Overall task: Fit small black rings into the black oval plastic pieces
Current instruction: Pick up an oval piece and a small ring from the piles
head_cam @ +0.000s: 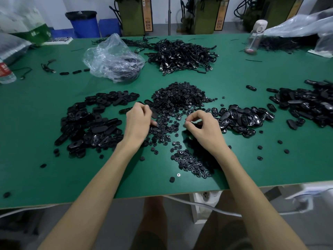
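Rings, small, black and disc-shaped, lie strewn across the green table (234, 159), the nearest cluster (192, 162) sitting just inside the right forearm near the table's front edge. Farther in, both hands work over the thin scatter of rings (166, 126) between them. The right hand (202, 128) curls its fingers toward the thumb in a narrow pinch; whether a ring sits in that pinch cannot be told. The left hand (137, 120) is likewise closed narrow, fingertips touching the scatter, and a dark oval piece (154, 112) shows at its fingers, long axis running away from the person; whether it is gripped or merely lies there is unclear. Loose rings lie between the two hands, about equally near each. Oval plastic pieces, glossy and elongated, are heaped to the left (90, 123) and to the right (239, 118), each pile just beside its nearer hand. Beyond the hands rises the main mound of rings (180, 95). Farther back sit a clear plastic bag (111, 56) and a tangle of black cords (180, 55).
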`<move>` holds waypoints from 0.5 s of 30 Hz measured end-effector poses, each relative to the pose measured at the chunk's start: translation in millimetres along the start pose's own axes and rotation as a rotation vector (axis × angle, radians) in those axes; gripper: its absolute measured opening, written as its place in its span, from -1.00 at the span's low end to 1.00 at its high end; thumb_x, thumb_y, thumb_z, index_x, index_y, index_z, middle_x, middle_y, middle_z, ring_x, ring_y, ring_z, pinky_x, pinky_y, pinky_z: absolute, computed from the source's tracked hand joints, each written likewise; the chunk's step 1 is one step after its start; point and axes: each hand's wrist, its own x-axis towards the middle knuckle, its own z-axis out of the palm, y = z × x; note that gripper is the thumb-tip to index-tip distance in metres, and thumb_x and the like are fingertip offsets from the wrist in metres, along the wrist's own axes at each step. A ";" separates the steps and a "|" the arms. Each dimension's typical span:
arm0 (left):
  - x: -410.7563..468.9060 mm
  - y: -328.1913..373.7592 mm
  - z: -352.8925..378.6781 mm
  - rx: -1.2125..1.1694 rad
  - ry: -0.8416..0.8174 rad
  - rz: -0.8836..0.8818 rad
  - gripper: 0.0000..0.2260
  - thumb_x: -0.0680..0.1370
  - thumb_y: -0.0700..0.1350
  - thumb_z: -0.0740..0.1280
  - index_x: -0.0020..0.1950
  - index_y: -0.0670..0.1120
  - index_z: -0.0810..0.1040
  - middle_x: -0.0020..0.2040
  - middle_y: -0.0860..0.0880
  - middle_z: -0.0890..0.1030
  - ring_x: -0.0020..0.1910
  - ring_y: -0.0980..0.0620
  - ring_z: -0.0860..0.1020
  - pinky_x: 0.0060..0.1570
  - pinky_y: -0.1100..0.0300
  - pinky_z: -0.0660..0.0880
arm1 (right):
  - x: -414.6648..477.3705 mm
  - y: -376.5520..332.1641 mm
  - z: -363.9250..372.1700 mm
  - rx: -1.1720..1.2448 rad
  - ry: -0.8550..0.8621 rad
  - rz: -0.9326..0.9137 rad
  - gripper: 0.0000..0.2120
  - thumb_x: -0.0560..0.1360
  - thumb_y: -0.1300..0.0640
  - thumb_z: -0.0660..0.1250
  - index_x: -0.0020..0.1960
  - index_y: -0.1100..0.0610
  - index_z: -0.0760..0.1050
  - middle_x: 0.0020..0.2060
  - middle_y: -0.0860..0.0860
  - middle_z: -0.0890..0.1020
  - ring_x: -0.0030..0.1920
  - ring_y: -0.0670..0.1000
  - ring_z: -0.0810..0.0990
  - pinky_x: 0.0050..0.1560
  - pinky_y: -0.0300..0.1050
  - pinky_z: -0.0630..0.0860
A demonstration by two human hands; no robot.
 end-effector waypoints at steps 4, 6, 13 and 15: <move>-15.0 12.5 15.9 -0.160 -0.049 0.075 -0.82 0.71 -0.05 0.24 0.00 -0.08 0.55 -0.32 0.09 0.71 -0.47 0.13 0.49 -0.44 0.25 0.36 | 0.4 -0.1 0.5 0.040 0.041 0.015 -0.96 0.59 0.12 0.38 -0.05 0.03 0.57 -0.07 -0.11 0.66 0.05 -0.02 0.60 0.13 0.04 0.54; -21.9 19.4 23.0 -0.247 -0.071 0.114 -0.87 0.69 -0.05 0.31 -0.01 -0.06 0.55 -0.27 0.09 0.73 -0.37 0.13 0.61 -0.37 0.22 0.41 | 0.4 -0.6 0.4 0.051 0.069 0.007 -0.95 0.58 0.14 0.40 -0.05 0.04 0.57 -0.11 -0.13 0.66 -0.02 -0.10 0.61 0.09 -0.03 0.56; -33.3 23.2 39.3 -0.511 -0.275 0.063 -0.89 0.61 -0.24 0.43 0.06 -0.18 0.52 -0.15 -0.07 0.71 -0.21 -0.04 0.74 -0.27 0.24 0.54 | -0.3 -2.2 -4.0 0.178 0.127 0.017 -0.89 0.59 0.24 0.39 0.05 0.08 0.65 -0.13 -0.07 0.70 -0.09 -0.08 0.64 -0.03 -0.11 0.57; -33.5 20.5 37.9 -0.518 -0.283 0.073 -0.89 0.61 -0.27 0.42 0.09 -0.22 0.54 -0.14 -0.07 0.70 -0.19 -0.03 0.74 -0.24 0.26 0.56 | -0.6 -2.9 -4.6 0.190 0.110 0.018 -0.86 0.60 0.24 0.38 0.07 0.08 0.69 -0.13 -0.05 0.72 -0.11 -0.06 0.66 -0.04 -0.10 0.59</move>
